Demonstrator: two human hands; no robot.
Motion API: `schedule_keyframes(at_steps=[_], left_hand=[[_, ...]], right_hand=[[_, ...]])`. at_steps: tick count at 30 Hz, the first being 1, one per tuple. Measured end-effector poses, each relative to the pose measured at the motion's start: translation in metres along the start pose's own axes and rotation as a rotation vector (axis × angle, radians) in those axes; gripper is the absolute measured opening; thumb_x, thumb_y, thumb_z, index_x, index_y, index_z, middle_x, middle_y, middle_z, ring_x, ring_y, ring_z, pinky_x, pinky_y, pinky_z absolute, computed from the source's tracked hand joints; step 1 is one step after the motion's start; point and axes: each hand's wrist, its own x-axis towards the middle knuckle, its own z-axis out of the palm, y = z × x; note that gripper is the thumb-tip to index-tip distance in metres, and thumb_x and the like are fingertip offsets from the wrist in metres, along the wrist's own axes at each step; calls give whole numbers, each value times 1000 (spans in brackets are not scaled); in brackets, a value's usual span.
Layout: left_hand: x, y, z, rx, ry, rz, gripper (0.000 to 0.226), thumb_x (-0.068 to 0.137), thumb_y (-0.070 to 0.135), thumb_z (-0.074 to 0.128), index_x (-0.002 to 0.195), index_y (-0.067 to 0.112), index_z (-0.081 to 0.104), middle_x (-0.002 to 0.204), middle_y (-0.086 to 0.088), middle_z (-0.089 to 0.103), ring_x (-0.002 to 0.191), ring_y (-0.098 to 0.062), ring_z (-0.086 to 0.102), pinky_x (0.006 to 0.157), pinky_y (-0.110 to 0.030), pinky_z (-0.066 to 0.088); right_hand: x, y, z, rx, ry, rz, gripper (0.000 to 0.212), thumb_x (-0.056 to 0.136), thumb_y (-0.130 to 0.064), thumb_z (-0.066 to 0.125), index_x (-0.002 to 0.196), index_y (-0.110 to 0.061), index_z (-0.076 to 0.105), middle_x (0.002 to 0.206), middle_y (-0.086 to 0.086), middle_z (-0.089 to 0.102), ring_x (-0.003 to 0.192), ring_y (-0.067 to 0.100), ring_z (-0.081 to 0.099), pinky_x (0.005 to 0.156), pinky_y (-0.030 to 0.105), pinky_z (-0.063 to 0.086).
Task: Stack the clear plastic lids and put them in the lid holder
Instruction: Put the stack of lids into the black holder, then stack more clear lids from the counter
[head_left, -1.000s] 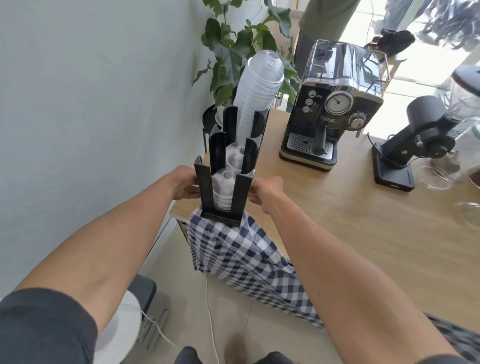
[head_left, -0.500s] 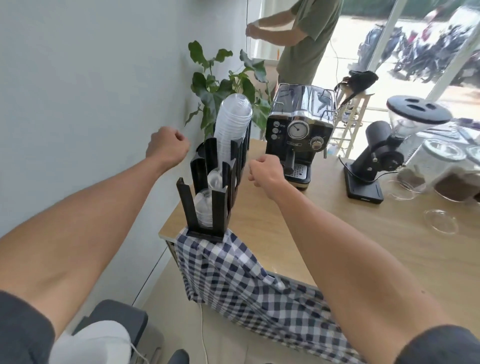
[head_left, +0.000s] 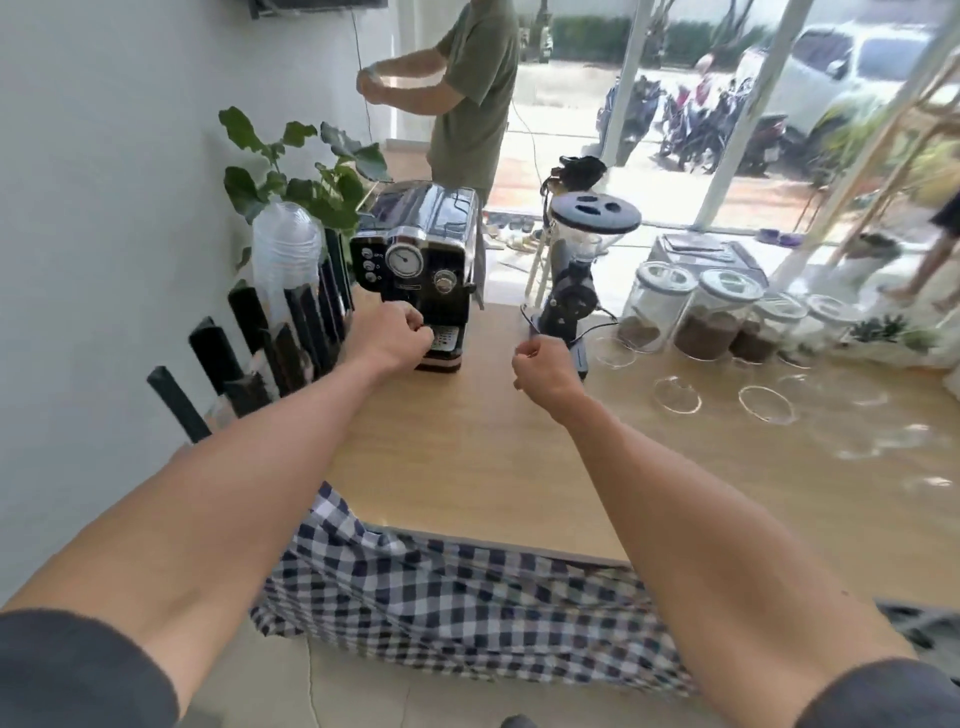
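Observation:
The black slotted lid holder (head_left: 244, 358) stands at the table's left edge by the wall, with a tall stack of clear domed lids (head_left: 284, 249) rising from its far slot and smaller stacks lower down. Several loose clear lids (head_left: 676, 394) lie flat on the wooden table at the right, near the jars. My left hand (head_left: 390, 338) is a closed fist above the table in front of the coffee machine, right of the holder. My right hand (head_left: 545, 366) is also a closed fist, near the grinder's base. Neither hand holds anything.
A black espresso machine (head_left: 415, 270) and a coffee grinder (head_left: 576, 280) stand at the table's back. Glass jars of coffee (head_left: 714, 312) line the right. A plant (head_left: 306, 171) sits behind the holder. A checked cloth (head_left: 441, 587) hangs over the front edge. A person (head_left: 467, 88) stands behind.
Both hands let go of the lid holder and moved right, closed into fists over the table. My view lifted and swung right, so the loose lids came into sight.

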Motion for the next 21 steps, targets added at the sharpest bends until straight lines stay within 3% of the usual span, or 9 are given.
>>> schedule_keyframes(at_steps=[3, 6, 11, 21], left_hand=[[-20, 44, 52, -1, -62, 18, 26, 86, 39, 67, 108, 26, 73, 109, 1, 75, 106, -24, 67, 96, -38, 55], [-35, 82, 103, -22, -121, 25, 38, 85, 41, 66, 118, 24, 72, 117, -1, 74, 111, -25, 66, 98, -41, 54], [-62, 139, 179, -34, -231, 62, 37, 85, 39, 67, 118, 25, 72, 113, 2, 75, 109, -25, 68, 99, -43, 55], [-74, 221, 287, -1, -392, 146, 39, 83, 35, 69, 121, 25, 72, 112, 2, 75, 109, -23, 68, 99, -40, 55]], right_hand=[[5, 53, -45, -13, 20, 19, 11, 79, -23, 51, 80, -24, 62, 88, 6, 71, 91, 35, 74, 87, 53, 62], [-2, 94, -92, -35, 55, 54, 12, 82, -19, 53, 81, -23, 65, 90, 6, 73, 90, 33, 75, 85, 49, 62], [-20, 163, -159, -28, 123, 136, 15, 87, -16, 58, 96, -20, 69, 106, 9, 75, 97, 33, 75, 90, 44, 60], [-29, 247, -241, -42, 253, 271, 19, 91, -8, 56, 98, -8, 74, 100, 13, 76, 96, 34, 72, 84, 39, 57]])
